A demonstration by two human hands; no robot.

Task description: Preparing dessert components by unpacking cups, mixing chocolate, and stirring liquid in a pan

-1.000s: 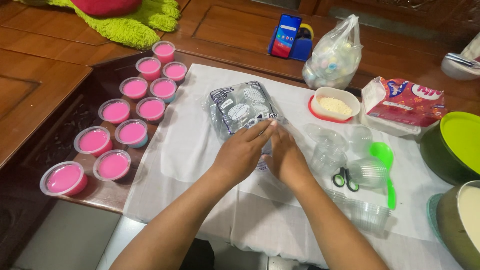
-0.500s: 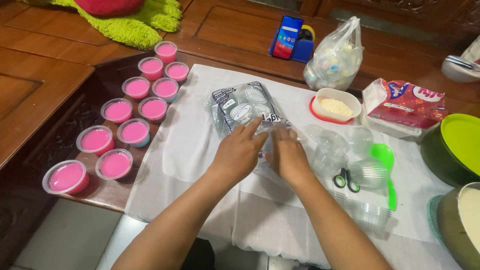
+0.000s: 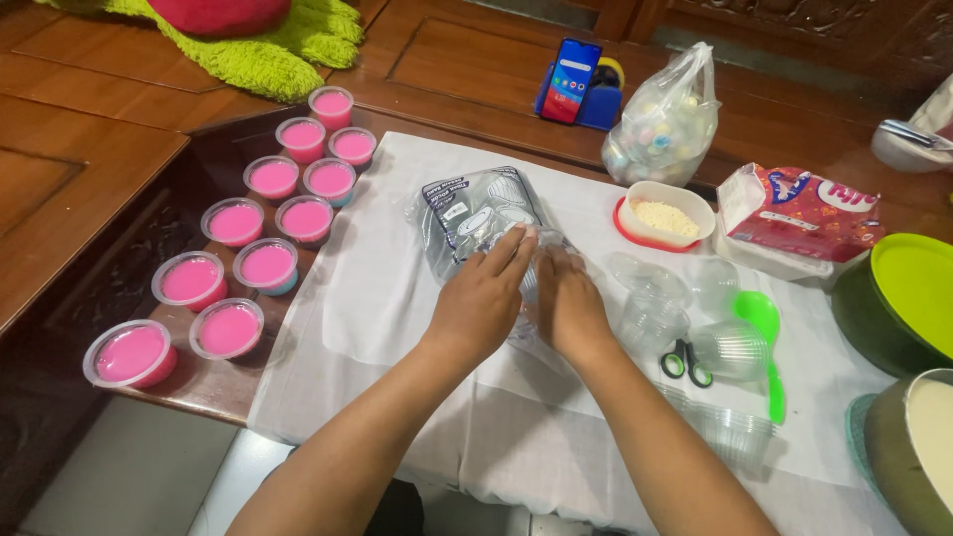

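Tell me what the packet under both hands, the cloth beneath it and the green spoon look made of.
Packet: thin clear plastic film, glossy, crinkled, contents showing through. Cloth: white woven fabric, probably; matte, softly wrinkled, draping over the table edge. Green spoon: moulded plastic, likely; uniform bright colour, smooth sheen.

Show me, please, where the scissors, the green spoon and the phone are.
scissors (image 3: 686, 362), head view, on the black handles.
green spoon (image 3: 759, 313), head view, on its bowl.
phone (image 3: 570, 80), head view, on the middle of its screen.
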